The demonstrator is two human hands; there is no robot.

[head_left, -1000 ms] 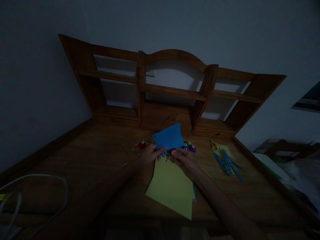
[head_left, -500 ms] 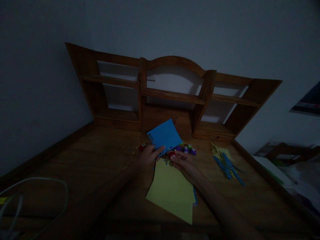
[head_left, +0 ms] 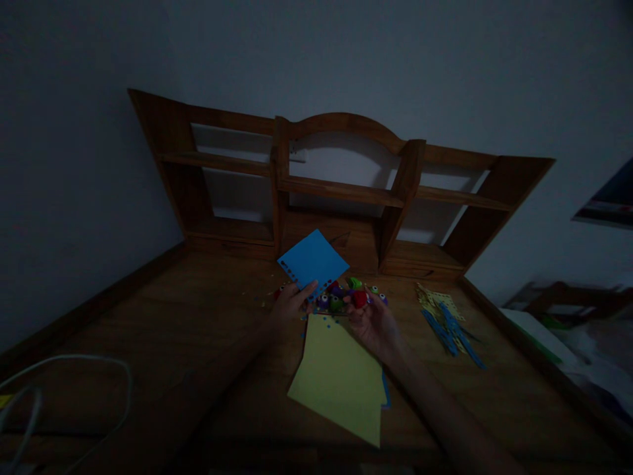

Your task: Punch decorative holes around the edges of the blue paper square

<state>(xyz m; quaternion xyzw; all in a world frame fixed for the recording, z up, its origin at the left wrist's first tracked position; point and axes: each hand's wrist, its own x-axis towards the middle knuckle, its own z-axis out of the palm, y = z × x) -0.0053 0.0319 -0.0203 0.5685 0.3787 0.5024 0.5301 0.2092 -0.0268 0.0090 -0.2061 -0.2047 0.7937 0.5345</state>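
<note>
My left hand (head_left: 291,305) is closed on the lower edge of a blue sheet of paper (head_left: 314,261), which has a row of punched holes along two edges. In my right hand (head_left: 378,326) is a small red paper punch (head_left: 360,299), held in the fingers just right of the sheet and apart from it. Behind the hands stand several more punches, among them a green punch (head_left: 336,303), some with round eyes. Under and in front of the hands lies yellow paper (head_left: 341,376), with tiny blue punched bits near its top edge.
To the right on the wooden desk (head_left: 198,316) lies a pile of blue and yellow paper strips (head_left: 448,323) with holes. A wooden shelf unit (head_left: 341,188) rises at the back. A white cable (head_left: 99,358) loops at the left front.
The blue sheet has shifted left and turned a little in my left hand. My right hand has drawn the red punch away from the sheet's edge, to the right and slightly up.
</note>
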